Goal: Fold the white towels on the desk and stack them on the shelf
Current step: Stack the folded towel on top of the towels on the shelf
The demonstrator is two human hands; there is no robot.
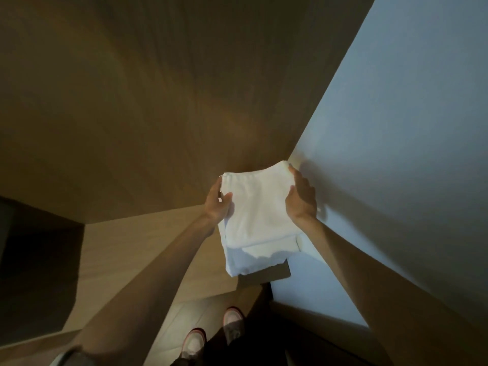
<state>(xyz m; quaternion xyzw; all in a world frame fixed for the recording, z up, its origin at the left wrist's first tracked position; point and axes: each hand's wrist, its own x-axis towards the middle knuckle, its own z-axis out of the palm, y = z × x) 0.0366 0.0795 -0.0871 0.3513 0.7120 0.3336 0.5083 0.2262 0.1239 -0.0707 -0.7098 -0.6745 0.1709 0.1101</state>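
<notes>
A folded white towel (pixel 260 207) lies on top of another folded white towel (pixel 250 260), stacked on a wooden shelf (pixel 266 277) in the corner where the wood panel meets the white wall. My left hand (pixel 216 204) grips the top towel's left edge, thumb on top. On the right edge my right hand (pixel 302 196) holds the same towel, fingers along its side. Both arms reach forward from the bottom of the view.
A tall wood panel (pixel 158 101) fills the back and left. The white wall (pixel 396 128) runs along the right. A dark opening (pixel 34 260) sits at the lower left. My shoes (pixel 211 331) stand on the wooden floor below.
</notes>
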